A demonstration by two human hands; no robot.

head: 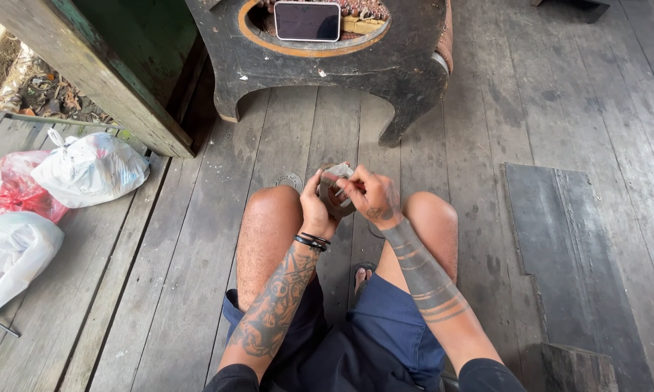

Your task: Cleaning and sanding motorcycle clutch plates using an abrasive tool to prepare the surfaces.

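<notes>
- We cannot make out exactly what the small round grey-brown ring-shaped object (336, 192) is; our fingers cover much of it, and a pale patch shows at its top.
- It sits above our two bare knees, between both hands, over the floor of weathered grey wooden planks (573, 109).
- Our left hand (314, 205) wraps the ring's left side, fingers curled against it; the fingertips are hidden behind it.
- Our right hand (372, 196) meets the ring from the right, thumb and forefinger pressed together in a pinch at its upper rim; what they pinch is too small to tell.
- One black band (313, 242) circles the left wrist.
- At the far edge, a dark carved wooden stand (385, 65) with curved legs is cut off at the top; one flat dark rectangular screen (307, 20) lies on it.
- On the left lie three crumpled plastic bags: two white (91, 168) and (11, 254), one red (7, 189), partly cut off.
- One small round metal disc (290, 179) lies flat on the planks beyond the left knee.
</notes>
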